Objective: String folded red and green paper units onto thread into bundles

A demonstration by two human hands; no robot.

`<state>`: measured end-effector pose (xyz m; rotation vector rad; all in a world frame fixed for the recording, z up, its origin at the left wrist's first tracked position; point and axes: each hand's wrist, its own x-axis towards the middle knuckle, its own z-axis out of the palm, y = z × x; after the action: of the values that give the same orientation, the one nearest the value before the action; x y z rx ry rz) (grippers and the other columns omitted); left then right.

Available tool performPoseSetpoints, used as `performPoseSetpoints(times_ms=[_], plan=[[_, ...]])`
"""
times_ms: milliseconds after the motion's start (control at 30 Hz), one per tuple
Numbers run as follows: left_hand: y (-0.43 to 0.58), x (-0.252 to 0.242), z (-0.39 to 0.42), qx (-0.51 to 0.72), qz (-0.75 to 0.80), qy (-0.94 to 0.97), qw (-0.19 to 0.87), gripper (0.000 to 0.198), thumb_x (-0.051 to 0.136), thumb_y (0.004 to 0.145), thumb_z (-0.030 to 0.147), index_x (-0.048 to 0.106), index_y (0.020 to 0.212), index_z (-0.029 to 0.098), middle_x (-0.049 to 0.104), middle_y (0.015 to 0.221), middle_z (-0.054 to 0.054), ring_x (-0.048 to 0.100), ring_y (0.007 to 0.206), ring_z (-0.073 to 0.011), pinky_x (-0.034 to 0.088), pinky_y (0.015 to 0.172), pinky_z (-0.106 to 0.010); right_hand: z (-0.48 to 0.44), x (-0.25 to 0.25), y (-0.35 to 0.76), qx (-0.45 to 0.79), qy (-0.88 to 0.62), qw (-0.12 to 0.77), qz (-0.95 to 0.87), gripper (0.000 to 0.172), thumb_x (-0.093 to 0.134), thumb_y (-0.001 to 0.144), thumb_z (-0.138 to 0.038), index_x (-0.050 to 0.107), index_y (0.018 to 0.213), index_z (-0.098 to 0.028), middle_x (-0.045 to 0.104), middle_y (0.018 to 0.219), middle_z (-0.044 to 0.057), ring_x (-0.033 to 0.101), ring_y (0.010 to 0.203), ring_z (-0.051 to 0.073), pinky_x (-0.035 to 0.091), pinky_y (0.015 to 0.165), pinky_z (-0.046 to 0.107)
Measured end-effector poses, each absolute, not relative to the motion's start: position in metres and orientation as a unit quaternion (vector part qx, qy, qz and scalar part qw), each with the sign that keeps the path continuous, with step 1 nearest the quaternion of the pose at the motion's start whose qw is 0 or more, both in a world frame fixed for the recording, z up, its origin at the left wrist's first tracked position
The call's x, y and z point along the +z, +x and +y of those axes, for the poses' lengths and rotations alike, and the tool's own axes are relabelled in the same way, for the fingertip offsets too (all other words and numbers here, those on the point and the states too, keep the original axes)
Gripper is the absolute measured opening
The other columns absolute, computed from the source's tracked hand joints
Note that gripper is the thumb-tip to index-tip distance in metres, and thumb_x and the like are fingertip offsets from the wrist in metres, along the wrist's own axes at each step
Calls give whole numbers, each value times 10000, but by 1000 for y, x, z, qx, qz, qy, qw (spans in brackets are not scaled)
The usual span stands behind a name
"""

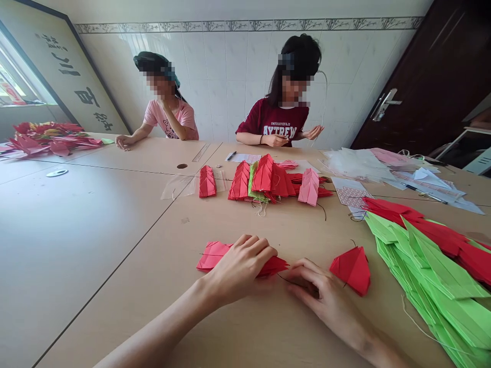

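The left hand [241, 266] lies spread flat, pressing the red folded paper [212, 254] onto the bench [115, 245]. The right hand [324, 299] curls beside the thread [284, 278] (pinched or not, I can't tell). It looks like stringing; pulling it through needs a firm hold.

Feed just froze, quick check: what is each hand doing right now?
Left hand: open, pressing down on the red folded paper.
Right hand: low on the table; grip cannot be told.
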<state>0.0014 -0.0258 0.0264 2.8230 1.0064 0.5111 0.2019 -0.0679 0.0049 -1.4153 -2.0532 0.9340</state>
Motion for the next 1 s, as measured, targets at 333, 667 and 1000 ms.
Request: performPoseSetpoints(times_ms=[333,667,1000], plan=[[3,26,-29,149,325,931,77,224,520,767,288,524,973,200,571,882,-17,504,800,-162,359,818,-305,-70,6,205,391,-529,213,-723,218,445,873,-335,519,727,-192,478,586,-44,432,558,111,322,495,218],[-2,19,-25,108,271,954,68,164,515,807,314,572,928,218,556,812,-9,494,752,-149,378,758,-267,-68,9,215,307,-545,157,-764,265,406,892,-334,560,716,-210,485,567,-44,427,550,116,307,505,223],[-3,19,-23,110,270,955,56,153,524,824,329,574,909,213,552,807,3,497,748,-139,392,706,-247,-70,12,216,275,-547,136,-779,260,396,897,-332,550,719,-221,599,625,-22,534,622,153,367,575,244]])
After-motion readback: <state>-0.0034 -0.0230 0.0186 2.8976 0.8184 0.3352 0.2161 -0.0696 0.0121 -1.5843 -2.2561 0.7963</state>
